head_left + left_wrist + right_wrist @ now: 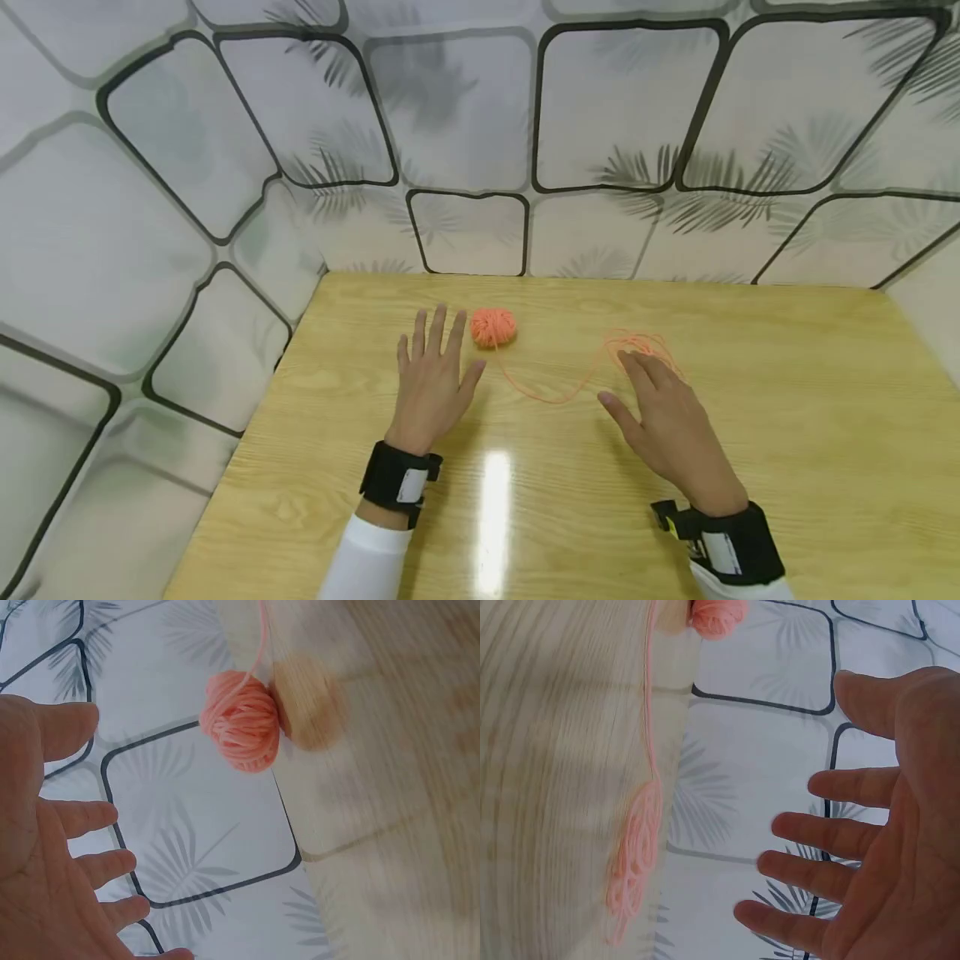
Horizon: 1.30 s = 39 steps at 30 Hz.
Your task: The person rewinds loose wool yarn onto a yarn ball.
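Patterned wall covering [457, 108] is seen across the upper frame, above a pale wooden table [817, 417]. At centre left, the left hand [429, 400] is held palm down with its fingers well spread and the thumb out; nothing is gripped. Just beyond its index fingertip, to the right, the ball of orange yarn [492, 328] is set; by the left wrist view, it is not touched. Its rounded shape is presumably kept by the strands wound about it. From it a single strand [553, 402] is looped down and across the middle of the frame, its slack curve suggesting that it is not being pulled. Right of centre, this is joined to a loose heap of yarn [637, 340], apparently left unwound. Over its lower edge the fingertips of the right hand [671, 425] are seen, though a gap is shown in the right wrist view. Its fingers are extended and parted, and nothing is held.
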### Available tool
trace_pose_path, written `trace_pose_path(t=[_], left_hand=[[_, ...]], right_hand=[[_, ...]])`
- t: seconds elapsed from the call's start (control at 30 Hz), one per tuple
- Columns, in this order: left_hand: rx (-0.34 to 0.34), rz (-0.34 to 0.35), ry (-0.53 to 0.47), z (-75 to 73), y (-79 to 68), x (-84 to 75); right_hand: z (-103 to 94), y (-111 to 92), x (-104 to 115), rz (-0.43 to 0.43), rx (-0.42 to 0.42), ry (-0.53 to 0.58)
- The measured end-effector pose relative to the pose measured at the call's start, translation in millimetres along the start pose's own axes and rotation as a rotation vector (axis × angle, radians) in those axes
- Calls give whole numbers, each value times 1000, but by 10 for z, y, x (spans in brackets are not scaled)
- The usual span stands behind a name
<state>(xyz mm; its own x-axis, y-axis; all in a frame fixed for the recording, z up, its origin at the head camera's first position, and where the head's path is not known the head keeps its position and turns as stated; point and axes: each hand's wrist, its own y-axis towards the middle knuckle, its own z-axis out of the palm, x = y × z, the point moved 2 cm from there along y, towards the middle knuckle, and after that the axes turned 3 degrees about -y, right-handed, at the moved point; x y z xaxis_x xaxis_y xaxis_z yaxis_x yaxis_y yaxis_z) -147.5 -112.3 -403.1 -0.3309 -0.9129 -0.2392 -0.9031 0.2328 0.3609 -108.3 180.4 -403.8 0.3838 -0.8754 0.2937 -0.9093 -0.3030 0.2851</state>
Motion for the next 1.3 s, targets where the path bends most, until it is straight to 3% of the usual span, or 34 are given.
trace_pose_path(t=[0.17,0.4,0.67,0.83,0.93,1.07,1.3], left_hand=[[57,58,66,50,176,-29],[170,95,102,209,383,-149],[238,239,219,312,412,-273],[265,269,215,327,414,-284],[217,234,220,325,465,-241],[188,118,192,355,622,-148],[423,-80,51,522,829,-55]], right_hand=[[112,78,135,-1,41,42],[353,413,305,-34,109,75],[608,718,456,-63,220,64],[693,819,528,-85,279,13],[729,843,546,-87,292,-2],[757,849,566,-82,282,-18],[792,831,643,-97,277,-25]])
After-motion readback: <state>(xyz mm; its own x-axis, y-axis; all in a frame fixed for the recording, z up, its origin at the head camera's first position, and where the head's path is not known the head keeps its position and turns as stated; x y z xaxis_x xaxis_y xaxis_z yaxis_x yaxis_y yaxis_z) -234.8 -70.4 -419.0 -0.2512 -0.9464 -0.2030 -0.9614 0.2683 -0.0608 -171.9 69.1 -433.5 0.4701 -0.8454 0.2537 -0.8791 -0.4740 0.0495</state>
